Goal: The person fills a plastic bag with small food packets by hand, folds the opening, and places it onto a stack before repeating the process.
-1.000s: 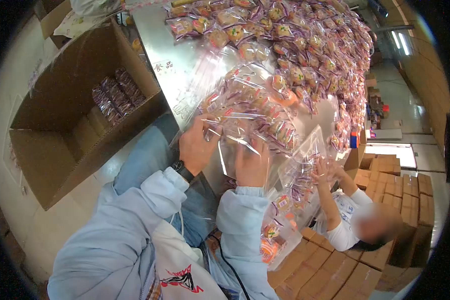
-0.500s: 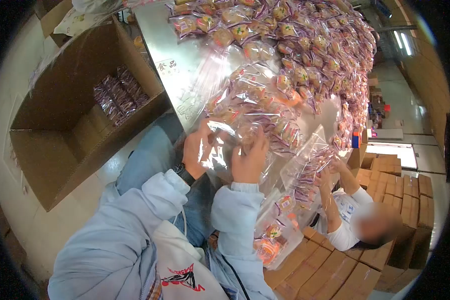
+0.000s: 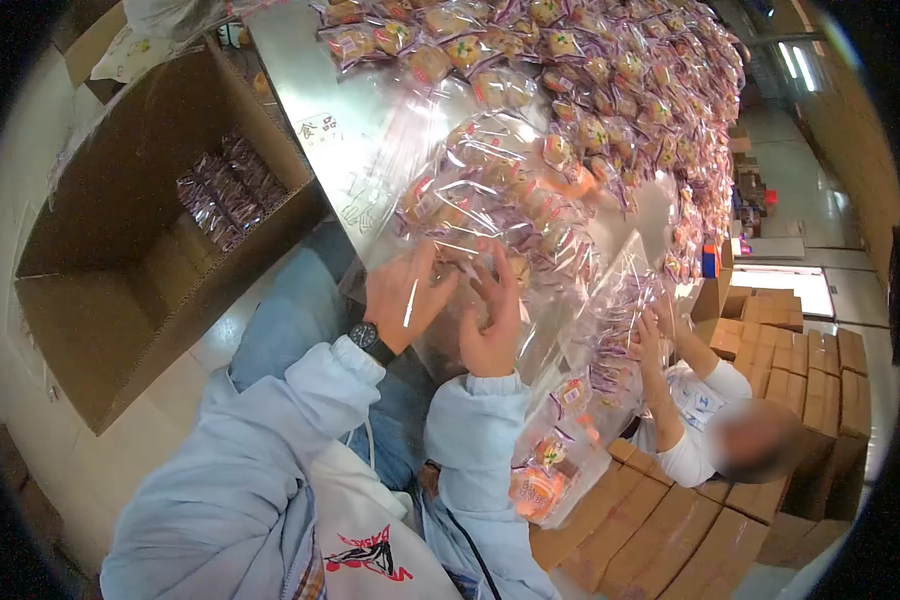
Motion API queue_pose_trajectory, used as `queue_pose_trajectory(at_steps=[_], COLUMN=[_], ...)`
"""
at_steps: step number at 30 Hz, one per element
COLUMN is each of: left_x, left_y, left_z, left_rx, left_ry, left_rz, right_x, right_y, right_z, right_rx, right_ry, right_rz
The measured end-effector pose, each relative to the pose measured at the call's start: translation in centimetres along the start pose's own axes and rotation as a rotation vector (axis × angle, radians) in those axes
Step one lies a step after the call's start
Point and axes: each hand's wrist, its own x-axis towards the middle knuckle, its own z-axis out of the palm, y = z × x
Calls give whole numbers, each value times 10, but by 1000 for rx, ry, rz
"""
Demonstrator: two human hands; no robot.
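Observation:
A large clear plastic bag [image 3: 490, 150] filled with individually wrapped pastries lies across the near edge of the metal table. My left hand [image 3: 405, 297], with a black watch at the wrist, is closed on the bag's loose mouth, and shiny film crosses its back. Beside it, my right hand [image 3: 490, 325] is at the same film with its thumb and fingers apart. The fingertips of both hands point at the wrapped pastries [image 3: 560, 235] in the bag. Glare and film partly hide the fingers.
Loose wrapped pastries [image 3: 620, 90] are heaped over the metal table [image 3: 305, 75]. On the left stands an open cardboard box [image 3: 90, 330] with packed bags [image 3: 232, 190] inside. At right, another person [image 3: 695, 400] handles a filled bag [image 3: 620, 345]. Stacked cartons [image 3: 660, 530] stand behind.
My right hand's fingers have spread apart on the film. My left hand has turned, its fingers now reaching toward the right. The bag's mouth looks lower and flatter.

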Motion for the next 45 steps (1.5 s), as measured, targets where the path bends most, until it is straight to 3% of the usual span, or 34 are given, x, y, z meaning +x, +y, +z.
queue_pose_trajectory(at_steps=[1, 4, 5, 8, 11, 14, 17, 21, 24, 27, 29, 33, 38, 42, 43, 45], left_x=[0, -1, -1, -2, -7, -9, -8, -9, -9, -9, -9, -7, -6, 0, 2, 4], left_y=[-2, -11, -9, 1, -9, -10, -5, -3, -3, 0, -1, -6, -6, -2, 0, 4], left_z=[3, 14, 12, 12, 16, 6, -2, 5, 6, 1, 3, 7, 11, 9, 18, 18], left_rx=[-14, -49, -60, -179, -296, -429, -246, -374, -326, -299, -214, -120, -126, -203, -148, -176], left_ry=[-1, 12, 18, 2, 20, 19, -53, 6, -48, -99, -135, -171, -94, -40, 58, 46], left_rz=[-2, -13, -19, -133, -124, -85, -103, -114, -148, -88, -45, 128, 23, -10, 9, -40], right_x=[0, 4, 5, 7, 7, -1, -5, -8, 4, 11, 21, 49, 45, 26, 17, 9], right_y=[0, 5, 12, 24, 36, 23, 27, 27, 49, 51, 65, 84, 56, 56, 77, 56], right_z=[-9, -30, -31, -35, -29, -31, -39, -35, -47, -41, -44, -12, 2, -2, -5, -5], right_rx=[-192, -761, -796, -752, -492, -628, -532, -230, -38, 545, 790, 435, 100, 91, 46, 124], right_ry=[-22, 266, 321, 115, 143, 112, 169, 297, 172, 330, 235, 292, 323, 240, 132, 96], right_rz=[-26, -89, 64, 279, 233, 32, -32, 115, 173, 326, 498, 431, 340, 211, 148, 201])
